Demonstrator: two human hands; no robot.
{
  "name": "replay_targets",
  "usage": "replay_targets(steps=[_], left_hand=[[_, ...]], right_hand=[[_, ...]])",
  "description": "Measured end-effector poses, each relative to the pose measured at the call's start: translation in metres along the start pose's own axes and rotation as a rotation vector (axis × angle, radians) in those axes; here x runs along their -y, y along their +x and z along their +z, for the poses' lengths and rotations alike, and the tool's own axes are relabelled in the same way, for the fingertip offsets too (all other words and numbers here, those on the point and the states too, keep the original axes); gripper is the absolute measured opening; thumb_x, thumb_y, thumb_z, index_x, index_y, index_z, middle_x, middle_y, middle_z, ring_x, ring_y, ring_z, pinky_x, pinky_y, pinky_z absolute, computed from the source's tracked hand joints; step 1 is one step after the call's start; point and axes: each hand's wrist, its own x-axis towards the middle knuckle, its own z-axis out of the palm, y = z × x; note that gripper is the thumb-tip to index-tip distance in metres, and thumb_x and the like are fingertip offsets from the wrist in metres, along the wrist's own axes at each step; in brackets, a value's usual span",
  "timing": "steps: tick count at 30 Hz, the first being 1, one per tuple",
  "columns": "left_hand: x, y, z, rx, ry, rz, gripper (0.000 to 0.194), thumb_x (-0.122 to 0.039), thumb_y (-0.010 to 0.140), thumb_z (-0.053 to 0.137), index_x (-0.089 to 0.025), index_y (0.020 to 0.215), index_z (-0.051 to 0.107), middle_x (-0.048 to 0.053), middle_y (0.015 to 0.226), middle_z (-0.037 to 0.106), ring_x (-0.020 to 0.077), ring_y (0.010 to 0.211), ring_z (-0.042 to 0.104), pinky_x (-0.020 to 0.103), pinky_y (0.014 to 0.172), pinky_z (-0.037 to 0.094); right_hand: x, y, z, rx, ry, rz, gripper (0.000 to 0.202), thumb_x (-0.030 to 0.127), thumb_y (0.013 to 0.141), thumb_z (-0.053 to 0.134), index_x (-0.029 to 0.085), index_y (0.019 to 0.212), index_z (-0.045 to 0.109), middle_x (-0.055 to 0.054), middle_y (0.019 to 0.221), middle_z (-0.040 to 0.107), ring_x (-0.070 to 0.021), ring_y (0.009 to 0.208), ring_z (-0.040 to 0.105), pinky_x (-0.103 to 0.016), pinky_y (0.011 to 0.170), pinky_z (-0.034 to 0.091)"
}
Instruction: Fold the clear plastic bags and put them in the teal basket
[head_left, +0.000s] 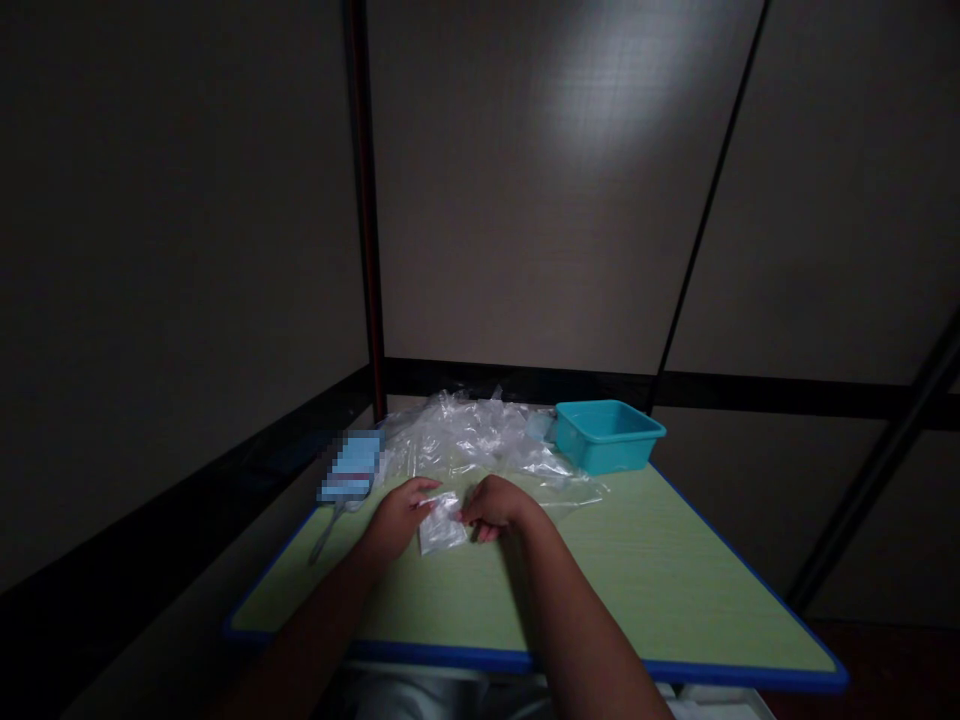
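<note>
A small clear plastic packet (442, 528) lies between my two hands over the near middle of the green table (637, 560). My left hand (403, 515) pinches its upper left edge, thumb on the plastic. At its right edge, my right hand (495, 508) grips the packet between thumb and curled fingers. Just beyond the hands spreads a heap of crumpled clear plastic (472, 435). What is inside the packet is too small to tell.
A turquoise bin (609, 450) stands at the back right of the table. On the left edge lies a blurred blue object with a grey handle (326, 535). Dark wall panels rise behind and to the left. The table has a blue rim.
</note>
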Motion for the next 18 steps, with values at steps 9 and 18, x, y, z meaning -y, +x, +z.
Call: replay_targets(steps=[9, 18], left_hand=[[-0.0017, -0.0013, -0.0006, -0.038, -0.035, -0.018, 0.038, -0.030, 0.063, 0.059, -0.013, 0.097, 0.056, -0.001, 0.061, 0.061, 0.0155, 0.058, 0.056, 0.024, 0.055, 0.038], [-0.0068, -0.0012, 0.0000, -0.034, -0.082, -0.064, 0.041, -0.035, 0.059, 0.065, -0.012, 0.092, 0.061, 0.004, 0.069, 0.067, 0.0190, 0.066, 0.060, 0.027, 0.062, 0.042]], right_hand=[[0.0015, 0.0009, 0.0023, 0.068, -0.185, 0.043, 0.020, 0.014, 0.063, 0.068, 0.013, 0.050, 0.053, 0.002, 0.032, 0.051, -0.0104, 0.028, 0.047, -0.019, 0.033, 0.041], [-0.0017, 0.0022, -0.0011, 0.027, -0.157, -0.048, 0.017, 0.014, 0.067, 0.064, 0.015, 0.057, 0.050, 0.007, 0.033, 0.046, -0.0058, 0.028, 0.041, -0.015, 0.032, 0.035]])
